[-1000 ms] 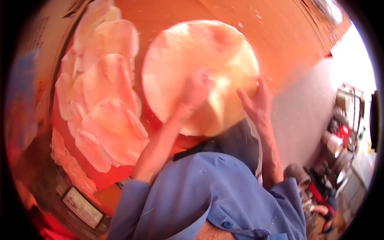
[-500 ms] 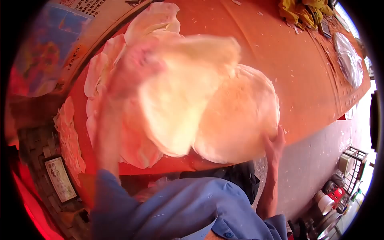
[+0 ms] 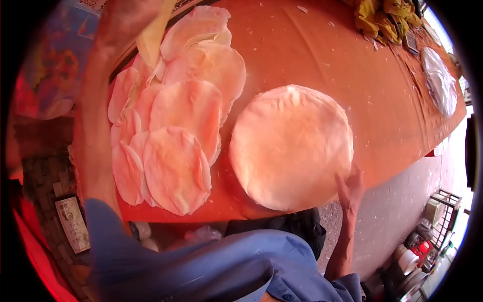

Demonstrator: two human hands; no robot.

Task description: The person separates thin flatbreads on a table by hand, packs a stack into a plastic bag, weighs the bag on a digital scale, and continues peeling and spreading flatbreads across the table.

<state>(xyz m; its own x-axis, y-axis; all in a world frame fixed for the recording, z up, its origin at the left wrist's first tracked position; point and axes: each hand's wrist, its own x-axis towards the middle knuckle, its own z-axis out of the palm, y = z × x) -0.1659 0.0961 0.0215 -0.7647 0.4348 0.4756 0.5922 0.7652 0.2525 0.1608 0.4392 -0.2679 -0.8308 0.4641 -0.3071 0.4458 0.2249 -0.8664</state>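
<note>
A thick round stack of thin, pale dough sheets point(image 3: 292, 146) lies on the orange-covered table. My right hand point(image 3: 350, 185) rests against the stack's lower right edge, its fingers apart. At the upper left my left hand point(image 3: 128, 17), partly cut off by the frame and blurred, holds a single dough sheet point(image 3: 153, 40) that hangs down, seen nearly edge-on. Beneath it, several loose dough sheets point(image 3: 186, 108) overlap one another along the left part of the table.
Yellow cloth point(image 3: 385, 20) and a crumpled white plastic bag point(image 3: 438, 80) lie at the table's far right. A black wire rack point(image 3: 445, 214) and pots stand on the floor at lower right. Small white scraps dot the orange cover point(image 3: 322, 48).
My left hand has carried a dough sheet from above the stack up and left, over the spread-out sheets. The stack's whole top now shows. My right hand has stayed at its edge.
</note>
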